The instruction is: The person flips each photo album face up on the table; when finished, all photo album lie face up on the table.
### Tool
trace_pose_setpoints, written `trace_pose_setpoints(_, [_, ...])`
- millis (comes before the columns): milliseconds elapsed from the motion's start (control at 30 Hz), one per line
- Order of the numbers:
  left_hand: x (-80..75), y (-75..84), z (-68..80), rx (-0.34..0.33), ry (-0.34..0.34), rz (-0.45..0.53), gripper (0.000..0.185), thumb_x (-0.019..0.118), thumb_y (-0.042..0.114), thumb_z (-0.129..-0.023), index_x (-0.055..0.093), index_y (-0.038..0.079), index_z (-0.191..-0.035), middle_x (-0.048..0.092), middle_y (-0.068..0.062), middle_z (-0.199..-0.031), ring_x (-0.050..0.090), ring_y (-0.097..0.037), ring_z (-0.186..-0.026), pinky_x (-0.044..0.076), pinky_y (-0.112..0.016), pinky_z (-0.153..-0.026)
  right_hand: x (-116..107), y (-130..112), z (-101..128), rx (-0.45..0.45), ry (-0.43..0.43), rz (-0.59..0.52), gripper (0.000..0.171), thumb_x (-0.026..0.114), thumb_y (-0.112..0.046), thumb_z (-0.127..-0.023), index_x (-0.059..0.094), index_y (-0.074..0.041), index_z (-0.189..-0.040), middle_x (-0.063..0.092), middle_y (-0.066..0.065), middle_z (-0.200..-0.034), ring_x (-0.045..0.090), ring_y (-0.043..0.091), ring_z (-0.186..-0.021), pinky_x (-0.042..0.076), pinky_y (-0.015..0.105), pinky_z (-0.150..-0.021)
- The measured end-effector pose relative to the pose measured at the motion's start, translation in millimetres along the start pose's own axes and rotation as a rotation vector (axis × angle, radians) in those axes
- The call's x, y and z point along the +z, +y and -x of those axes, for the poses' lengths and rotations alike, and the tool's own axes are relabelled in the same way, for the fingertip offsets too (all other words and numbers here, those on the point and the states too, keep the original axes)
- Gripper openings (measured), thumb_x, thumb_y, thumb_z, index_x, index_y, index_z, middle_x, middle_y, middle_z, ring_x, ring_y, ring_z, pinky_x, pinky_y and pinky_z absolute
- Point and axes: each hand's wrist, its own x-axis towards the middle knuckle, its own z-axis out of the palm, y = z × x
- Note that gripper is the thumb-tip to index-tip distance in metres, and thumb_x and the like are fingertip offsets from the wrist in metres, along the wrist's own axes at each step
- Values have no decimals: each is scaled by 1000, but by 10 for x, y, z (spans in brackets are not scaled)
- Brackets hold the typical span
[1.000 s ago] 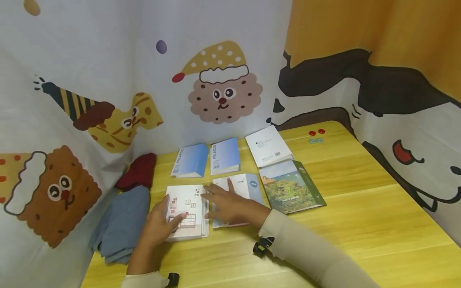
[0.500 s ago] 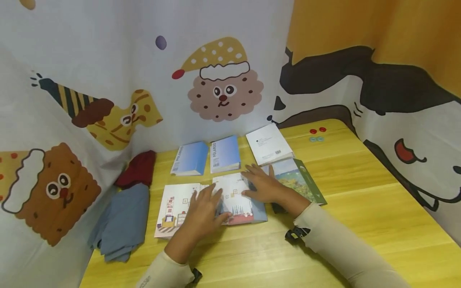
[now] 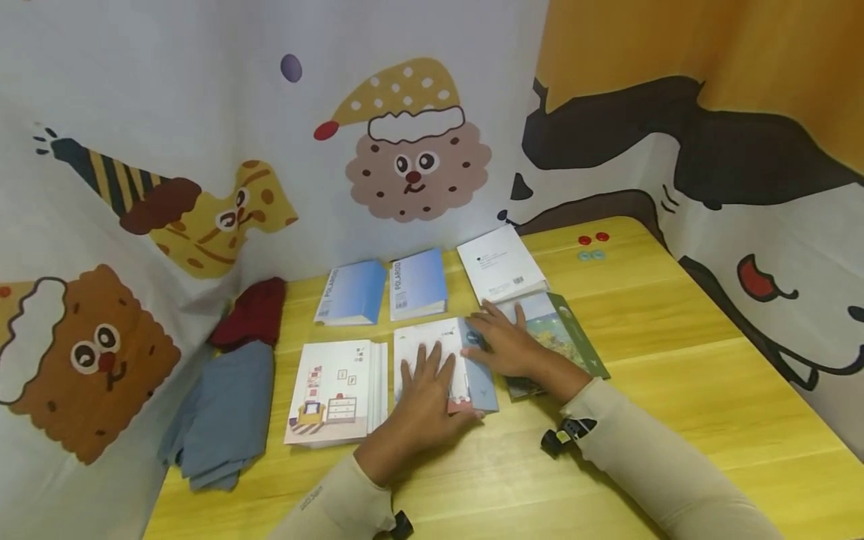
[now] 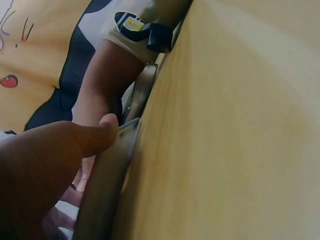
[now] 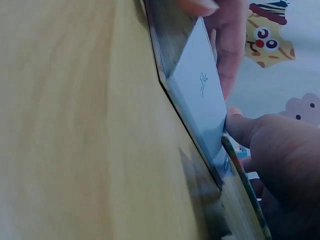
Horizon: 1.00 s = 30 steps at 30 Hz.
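Observation:
Three books lie in a front row on the yellow table [image 3: 675,390]. My left hand [image 3: 427,382] lies flat, fingers straight, on the middle white and blue book [image 3: 442,337]. My right hand [image 3: 505,343] rests with spread fingers across that book's right edge and the green landscape book [image 3: 563,330]. The room-picture book [image 3: 334,390] at the left lies untouched. In the left wrist view my thumb [image 4: 95,135] presses against the book's edge [image 4: 107,185]. In the right wrist view my thumb [image 5: 240,125] touches the blue cover [image 5: 200,90].
Behind the front row lie two blue books [image 3: 351,291] [image 3: 418,283] and a white book [image 3: 501,264]. A red cloth [image 3: 250,311] and a blue cloth [image 3: 219,409] lie at the table's left. Small buttons [image 3: 592,247] sit at the far right. Printed curtains surround the table.
My left hand moved right, off the room-picture book and onto the middle book. My right hand slid right from the middle book to its right edge and the green book.

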Motion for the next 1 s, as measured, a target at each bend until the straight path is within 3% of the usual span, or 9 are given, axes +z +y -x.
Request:
trace_pose_setpoints(200, [110, -25, -27, -14, 0, -48, 115, 67, 75, -96, 20, 7, -175, 9, -26, -183, 4, -56, -168, 8, -86, -127, -4, -4, -5, -2, 11, 27, 71, 61, -54, -109, 50, -11, -163, 49, 16, -170, 21, 43, -170, -3, 86, -126])
trace_pose_setpoints(600, [152, -31, -20, -30, 17, -79, 110, 64, 74, -99, 19, 10, -176, 12, -24, -183, 5, -53, -169, 8, -84, -128, 16, -17, -15, -12, 21, 51, 71, 58, -56, -109, 50, -11, -164, 51, 16, -169, 26, 44, -168, -2, 86, -126])
trace_pose_setpoints(733, [168, -43, -16, -30, 28, -39, 108, 63, 73, -100, 18, 10, -176, 11, -23, -183, 4, -51, -170, 7, -84, -128, 16, -23, -7, -2, 40, 34, 71, 58, -56, -110, 50, -11, -164, 49, 18, -169, 29, 44, -167, -1, 87, -126])
trace_pose_setpoints(900, [194, -59, 15, -13, 101, 55, 103, 63, 67, -102, 21, 9, -175, 12, -21, -184, 7, -51, -169, 13, -85, -127, 26, -23, -9, -32, 108, -71, 70, 63, -51, -109, 50, -8, -163, 46, 20, -170, 37, 45, -163, 4, 84, -128])
trace_pose_setpoints(1000, [201, -59, 53, 7, 150, 164, 99, 68, 59, -103, 23, 9, -175, 12, -20, -184, 8, -51, -170, 14, -85, -127, 33, -9, -5, -89, 153, -169, 67, 65, -43, -109, 50, -7, -163, 47, 21, -169, 46, 45, -156, 21, 78, -130])
